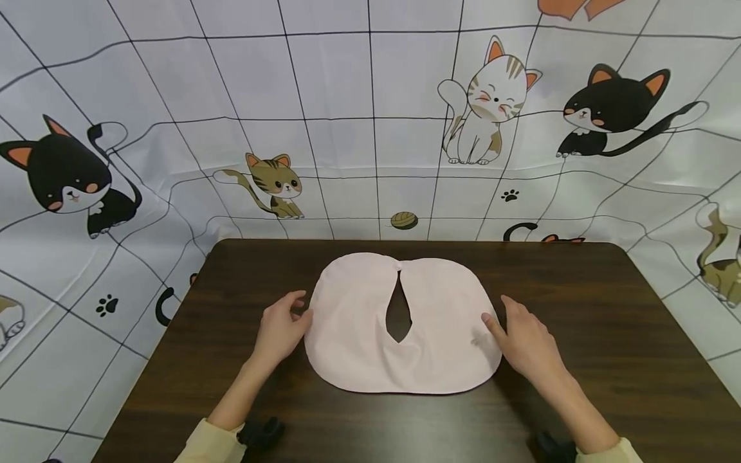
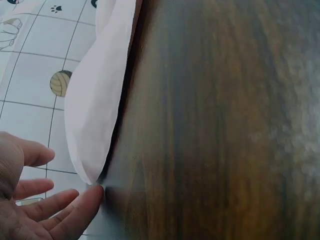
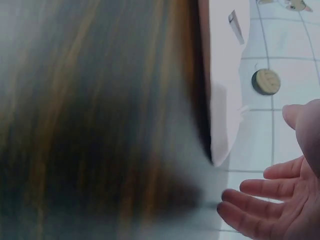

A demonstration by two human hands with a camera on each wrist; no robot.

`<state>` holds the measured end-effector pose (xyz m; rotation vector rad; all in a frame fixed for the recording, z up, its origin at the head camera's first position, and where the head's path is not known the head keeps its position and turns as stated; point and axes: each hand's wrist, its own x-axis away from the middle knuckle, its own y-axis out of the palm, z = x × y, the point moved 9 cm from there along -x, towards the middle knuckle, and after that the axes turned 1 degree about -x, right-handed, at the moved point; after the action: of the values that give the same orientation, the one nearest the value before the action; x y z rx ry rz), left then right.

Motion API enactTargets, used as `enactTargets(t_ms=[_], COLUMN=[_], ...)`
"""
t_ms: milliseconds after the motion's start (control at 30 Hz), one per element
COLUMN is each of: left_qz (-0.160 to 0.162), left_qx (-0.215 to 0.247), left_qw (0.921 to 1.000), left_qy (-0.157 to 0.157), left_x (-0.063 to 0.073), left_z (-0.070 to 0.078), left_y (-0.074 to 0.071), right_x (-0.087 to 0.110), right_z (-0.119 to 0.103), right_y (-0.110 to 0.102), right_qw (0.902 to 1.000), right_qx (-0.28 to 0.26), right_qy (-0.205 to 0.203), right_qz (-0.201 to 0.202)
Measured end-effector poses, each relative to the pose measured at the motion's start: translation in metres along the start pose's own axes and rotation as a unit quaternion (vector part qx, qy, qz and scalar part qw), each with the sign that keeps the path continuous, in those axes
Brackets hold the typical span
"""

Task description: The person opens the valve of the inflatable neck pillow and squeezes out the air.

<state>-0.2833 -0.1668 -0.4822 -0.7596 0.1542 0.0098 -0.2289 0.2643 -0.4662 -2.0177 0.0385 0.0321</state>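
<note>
A pale pink cloth bib (image 1: 353,321) with two rounded lobes lies flat on the dark wooden table (image 1: 231,270). A teardrop opening sits at its middle, pointed at the top where the lobes meet, and soft folds run below it. On the left, my left hand (image 1: 280,329) is beside the bib, thumb tip right at its edge and fingers loosely bent. Over at the right edge, my right hand (image 1: 529,341) has its fingers spread and its thumb overlapping the cloth. Both wrist views show relaxed fingers with nothing between them, next to the bib's rounded ends.
Behind the table hangs a white sheet (image 1: 336,77) with a black grid and printed cats. A small grey mark (image 1: 480,339) shows on the bib's right lobe. Dark wrist straps (image 1: 260,432) sit near both yellow sleeves (image 1: 214,444).
</note>
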Motion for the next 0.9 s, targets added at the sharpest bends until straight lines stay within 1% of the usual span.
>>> enactTargets(t_ms=[67, 167, 267, 367, 500, 600, 700, 833, 900], left_qz=[-0.002, -0.017, -0.032, -0.039, -0.050, -0.067, -0.081, -0.088, -0.088], left_qx=[0.010, 0.017, 0.004, -0.021, -0.045, -0.049, -0.046, -0.030, -0.026], left_qw=[0.9998, 0.9990, 0.9980, 0.9966, 0.9947, 0.9933, 0.9919, 0.9913, 0.9921], left_qy=[-0.016, -0.038, -0.055, -0.069, -0.078, -0.080, -0.087, -0.093, -0.086], left_x=[-0.001, -0.001, -0.001, 0.000, 0.000, -0.001, -0.002, -0.002, -0.003], left_z=[-0.004, -0.007, -0.008, -0.010, -0.010, -0.010, -0.011, -0.013, -0.012], left_y=[0.002, 0.005, 0.007, 0.008, 0.010, 0.015, 0.019, 0.023, 0.025], right_x=[-0.003, -0.007, -0.009, -0.010, -0.009, -0.008, -0.008, -0.009, -0.009], right_z=[0.007, 0.018, 0.027, 0.029, 0.027, 0.024, 0.021, 0.020, 0.019], right_y=[0.002, 0.006, 0.011, 0.017, 0.024, 0.026, 0.026, 0.028, 0.029], right_qw=[0.9998, 0.9991, 0.9983, 0.9979, 0.9974, 0.9969, 0.9962, 0.9952, 0.9953], right_qx=[0.011, 0.028, 0.032, 0.029, 0.018, 0.001, -0.011, -0.006, -0.002], right_qy=[0.013, 0.032, 0.048, 0.054, 0.059, 0.066, 0.072, 0.075, 0.072], right_qz=[0.001, 0.000, -0.009, -0.020, -0.037, -0.042, -0.047, -0.062, -0.065])
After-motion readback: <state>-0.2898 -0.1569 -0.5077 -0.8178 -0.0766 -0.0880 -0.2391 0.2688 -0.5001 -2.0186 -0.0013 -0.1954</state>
